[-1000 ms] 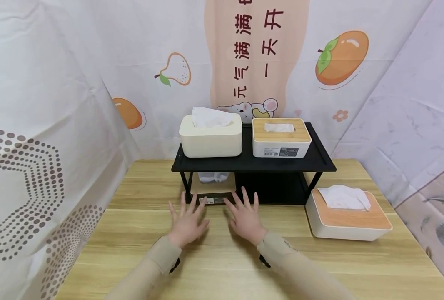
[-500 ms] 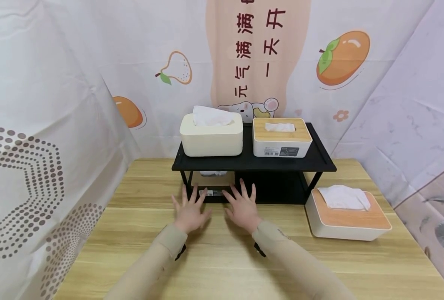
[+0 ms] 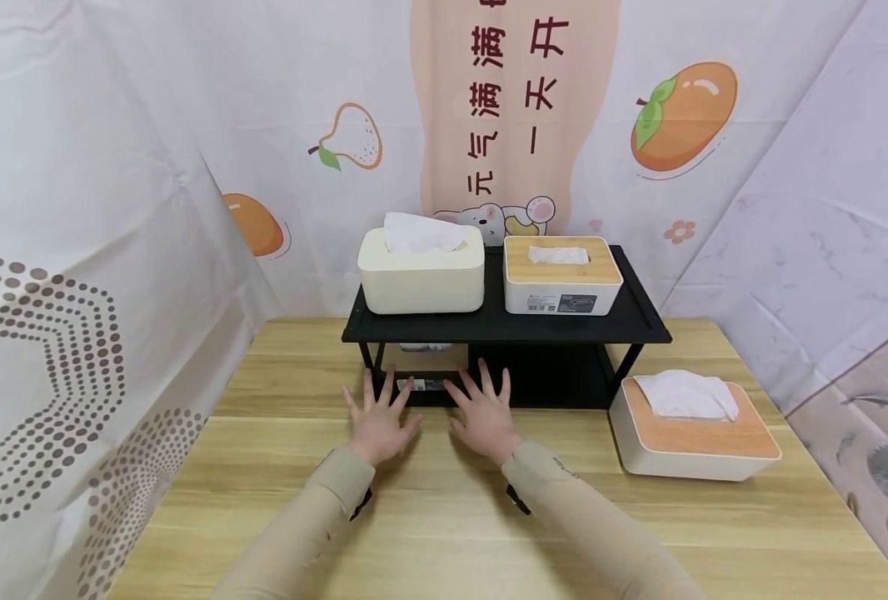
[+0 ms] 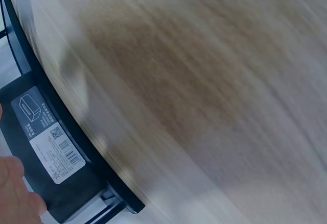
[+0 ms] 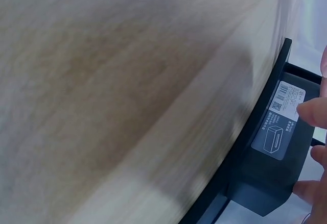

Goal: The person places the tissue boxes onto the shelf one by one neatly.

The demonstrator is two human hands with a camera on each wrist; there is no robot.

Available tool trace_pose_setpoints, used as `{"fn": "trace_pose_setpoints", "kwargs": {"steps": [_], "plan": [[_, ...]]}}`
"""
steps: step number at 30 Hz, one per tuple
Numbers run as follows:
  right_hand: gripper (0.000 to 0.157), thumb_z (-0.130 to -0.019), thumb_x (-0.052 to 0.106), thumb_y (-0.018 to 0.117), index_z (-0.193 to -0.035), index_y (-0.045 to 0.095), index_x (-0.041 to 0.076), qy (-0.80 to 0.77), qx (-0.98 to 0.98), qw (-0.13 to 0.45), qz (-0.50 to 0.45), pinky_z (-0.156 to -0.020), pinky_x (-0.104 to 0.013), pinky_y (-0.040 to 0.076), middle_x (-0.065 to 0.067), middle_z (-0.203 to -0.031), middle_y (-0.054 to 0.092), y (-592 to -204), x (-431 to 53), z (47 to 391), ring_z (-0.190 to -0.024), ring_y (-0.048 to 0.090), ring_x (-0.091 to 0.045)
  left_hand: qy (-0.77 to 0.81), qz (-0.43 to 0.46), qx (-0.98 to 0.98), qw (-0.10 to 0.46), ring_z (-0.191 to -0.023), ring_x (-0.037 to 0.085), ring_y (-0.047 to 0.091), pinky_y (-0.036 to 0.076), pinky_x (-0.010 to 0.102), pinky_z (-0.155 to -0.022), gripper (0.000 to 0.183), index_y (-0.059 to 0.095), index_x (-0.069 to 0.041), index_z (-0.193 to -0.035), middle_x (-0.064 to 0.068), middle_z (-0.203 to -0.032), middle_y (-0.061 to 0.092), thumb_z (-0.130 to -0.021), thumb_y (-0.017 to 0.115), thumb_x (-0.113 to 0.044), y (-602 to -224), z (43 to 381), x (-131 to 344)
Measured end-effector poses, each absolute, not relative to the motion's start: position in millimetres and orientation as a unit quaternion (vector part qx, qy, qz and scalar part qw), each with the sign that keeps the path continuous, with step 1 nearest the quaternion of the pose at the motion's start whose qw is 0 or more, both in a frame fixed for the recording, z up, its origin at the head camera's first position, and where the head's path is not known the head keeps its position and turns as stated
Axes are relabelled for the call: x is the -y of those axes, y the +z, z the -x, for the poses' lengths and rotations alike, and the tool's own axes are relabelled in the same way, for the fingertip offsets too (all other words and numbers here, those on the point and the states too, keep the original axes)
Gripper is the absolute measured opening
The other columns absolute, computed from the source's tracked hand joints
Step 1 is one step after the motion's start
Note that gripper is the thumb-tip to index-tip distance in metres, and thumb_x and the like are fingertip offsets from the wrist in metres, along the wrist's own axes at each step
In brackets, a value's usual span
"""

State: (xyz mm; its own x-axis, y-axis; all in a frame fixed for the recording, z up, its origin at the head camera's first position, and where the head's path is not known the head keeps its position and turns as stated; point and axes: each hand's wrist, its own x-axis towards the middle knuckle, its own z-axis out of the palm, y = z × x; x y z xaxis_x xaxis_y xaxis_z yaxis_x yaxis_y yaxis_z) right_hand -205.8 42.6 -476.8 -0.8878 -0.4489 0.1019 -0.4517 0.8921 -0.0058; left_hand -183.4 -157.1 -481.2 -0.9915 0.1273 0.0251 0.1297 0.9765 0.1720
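A dark-fronted tissue box (image 3: pixel 435 362) with a wood-toned lid and a printed label sits on the lower level of the black two-tier rack (image 3: pixel 549 330), at its left side. My left hand (image 3: pixel 379 427), fingers spread and straight, is at the left part of the box's front. Toward its right end, my right hand (image 3: pixel 485 421) is spread the same way. In the right wrist view, fingertips (image 5: pixel 312 113) overlap the labelled dark face (image 5: pixel 263 180). The left wrist view shows the dark box (image 4: pixel 28 145) behind the rack's front rail, with fingers (image 4: pixel 15 196) beside it. The upper tier hides the box's back.
On the upper tier stand a cream tissue box (image 3: pixel 423 287) and a white tissue box with a bamboo lid (image 3: pixel 522 268). Another white tissue box (image 3: pixel 699 446) with a wooden lid rests on the table (image 3: pixel 444 533), right of the rack. Printed curtains hang behind and on both sides.
Both hands have moved forward, and the lower tissue box has slid deeper under the upper tier. Over the last half second, hands and box look still.
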Motion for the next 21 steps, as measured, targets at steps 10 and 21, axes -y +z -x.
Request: {"fn": "trace_pose_setpoints", "kwargs": {"steps": [10,21], "plan": [[0.061,-0.087,0.039,0.061,-0.142,0.037,0.032,0.073,0.962,0.084,-0.248,-0.107,-0.067,0.007,-0.006,-0.148,0.035,-473,-48,203,-0.141,0.015,-0.036,-0.063,0.062,0.995,0.053,-0.141,0.048,0.002,0.000,0.076,-0.100,0.058,0.027,-0.028,-0.147,0.013,-0.156,0.017,-0.095,0.040,-0.051,-480,180,155],[0.058,-0.086,0.030,0.065,-0.139,0.043,0.025,0.129,0.952,0.116,-0.253,-0.104,-0.069,0.008,-0.009,-0.148,0.036,-473,-71,192,-0.139,0.018,-0.039,-0.067,0.066,0.994,0.061,-0.141,0.046,0.002,0.000,0.074,-0.102,0.058,0.029,-0.026,-0.147,0.020,-0.155,0.010,-0.095,0.042,-0.048,-477,164,146]]}}
